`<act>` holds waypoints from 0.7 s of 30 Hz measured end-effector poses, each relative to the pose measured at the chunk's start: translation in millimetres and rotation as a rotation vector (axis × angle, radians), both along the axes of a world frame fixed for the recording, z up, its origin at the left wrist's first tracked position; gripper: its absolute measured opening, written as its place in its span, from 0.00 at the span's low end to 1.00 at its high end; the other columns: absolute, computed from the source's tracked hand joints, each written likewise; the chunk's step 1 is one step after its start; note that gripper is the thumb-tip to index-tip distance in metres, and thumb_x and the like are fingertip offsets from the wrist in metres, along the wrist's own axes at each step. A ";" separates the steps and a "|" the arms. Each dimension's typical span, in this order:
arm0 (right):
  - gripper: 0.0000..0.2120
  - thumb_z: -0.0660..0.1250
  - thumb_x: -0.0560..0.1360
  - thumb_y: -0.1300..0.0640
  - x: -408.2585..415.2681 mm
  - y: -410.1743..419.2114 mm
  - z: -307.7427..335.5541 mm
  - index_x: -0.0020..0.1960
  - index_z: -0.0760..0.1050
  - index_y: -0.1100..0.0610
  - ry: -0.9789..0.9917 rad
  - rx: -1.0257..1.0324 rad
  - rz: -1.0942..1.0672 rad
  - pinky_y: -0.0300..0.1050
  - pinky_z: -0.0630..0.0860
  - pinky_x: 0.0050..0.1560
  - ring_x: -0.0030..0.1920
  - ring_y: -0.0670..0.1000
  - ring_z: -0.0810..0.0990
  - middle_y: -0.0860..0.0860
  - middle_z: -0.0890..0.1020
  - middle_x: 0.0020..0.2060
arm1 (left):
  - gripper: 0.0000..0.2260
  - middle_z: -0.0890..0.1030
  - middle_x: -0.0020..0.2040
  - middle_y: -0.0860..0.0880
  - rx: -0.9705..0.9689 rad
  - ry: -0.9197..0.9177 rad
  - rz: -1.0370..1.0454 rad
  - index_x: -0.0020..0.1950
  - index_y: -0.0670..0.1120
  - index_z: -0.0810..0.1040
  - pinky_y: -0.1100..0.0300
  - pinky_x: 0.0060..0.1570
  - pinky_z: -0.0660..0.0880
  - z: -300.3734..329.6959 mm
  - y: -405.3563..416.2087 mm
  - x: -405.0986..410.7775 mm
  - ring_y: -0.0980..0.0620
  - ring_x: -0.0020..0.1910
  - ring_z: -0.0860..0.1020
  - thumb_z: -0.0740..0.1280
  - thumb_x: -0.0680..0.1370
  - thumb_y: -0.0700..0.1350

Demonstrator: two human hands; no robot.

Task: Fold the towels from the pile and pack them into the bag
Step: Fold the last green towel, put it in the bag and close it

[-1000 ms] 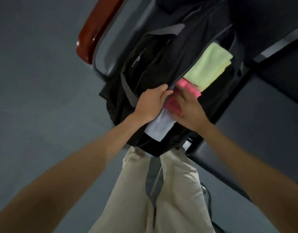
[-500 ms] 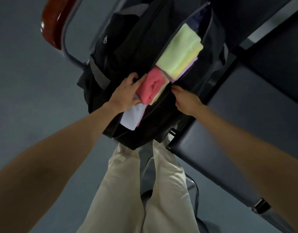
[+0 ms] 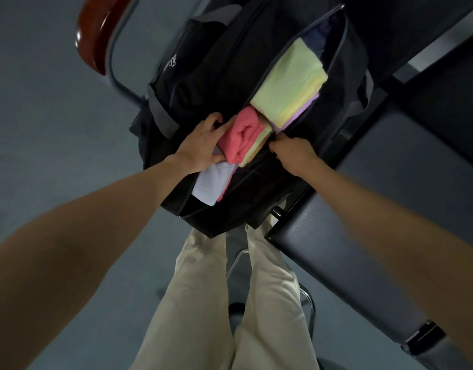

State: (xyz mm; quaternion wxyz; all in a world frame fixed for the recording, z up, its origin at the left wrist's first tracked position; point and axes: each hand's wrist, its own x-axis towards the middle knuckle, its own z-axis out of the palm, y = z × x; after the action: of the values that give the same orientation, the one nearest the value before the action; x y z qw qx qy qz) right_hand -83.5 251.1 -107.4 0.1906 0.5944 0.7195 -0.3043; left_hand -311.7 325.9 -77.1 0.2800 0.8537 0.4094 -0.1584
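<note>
A black backpack [image 3: 216, 73] lies open on a chair seat in the head view. Folded towels fill its main compartment: a light green one [image 3: 288, 84] on yellow and lilac layers at the far end, a pink one [image 3: 240, 134] in the middle, a white one [image 3: 212, 182] at the near end. My left hand [image 3: 200, 145] holds the bag's left edge beside the pink towel, fingers curled over the rim. My right hand [image 3: 294, 153] grips the bag's right edge at the zipper line. The towel pile is out of view.
The chair has a red-brown wooden armrest [image 3: 96, 30] and a metal frame at the upper left. A dark padded bench [image 3: 376, 222] runs along the right side. My beige trousers [image 3: 203, 303] and a chrome stool frame [image 3: 307, 303] are below, over a grey floor.
My right hand left the pink towel and moved to the bag's right edge. My left hand stayed at the left edge. The opening is spread wider, showing more of the towels.
</note>
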 end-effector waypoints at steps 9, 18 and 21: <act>0.09 0.62 0.72 0.71 19.0 -48.0 18.6 0.42 0.68 0.58 0.295 0.021 0.006 0.50 0.70 0.34 0.36 0.58 0.73 0.54 0.68 0.45 | 0.39 0.59 0.72 0.39 0.068 0.011 0.006 0.78 0.50 0.54 0.48 0.63 0.70 -6.1 -8.0 2.0 0.39 0.63 0.66 0.71 0.73 0.52; 0.05 0.67 0.75 0.64 36.5 -53.1 100.9 0.43 0.74 0.57 0.631 0.049 -0.109 0.51 0.77 0.43 0.40 0.50 0.76 0.50 0.71 0.44 | 0.38 0.55 0.75 0.38 0.111 0.147 0.036 0.79 0.49 0.50 0.46 0.64 0.68 -3.8 -21.4 14.3 0.37 0.67 0.62 0.68 0.75 0.50; 0.01 0.67 0.75 0.63 32.1 -49.7 127.7 0.46 0.76 0.59 0.675 0.122 -0.123 0.50 0.76 0.45 0.41 0.49 0.76 0.52 0.73 0.46 | 0.39 0.55 0.74 0.38 0.057 0.147 0.050 0.79 0.50 0.51 0.47 0.64 0.68 3.4 -19.8 17.1 0.36 0.66 0.62 0.69 0.74 0.51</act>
State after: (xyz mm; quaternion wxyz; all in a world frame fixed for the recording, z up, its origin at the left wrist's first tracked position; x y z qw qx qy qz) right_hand -51.5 201.4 20.3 -0.1129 0.5128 0.7217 -0.4512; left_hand -294.7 306.2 -73.7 0.2290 0.8369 0.4545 -0.2018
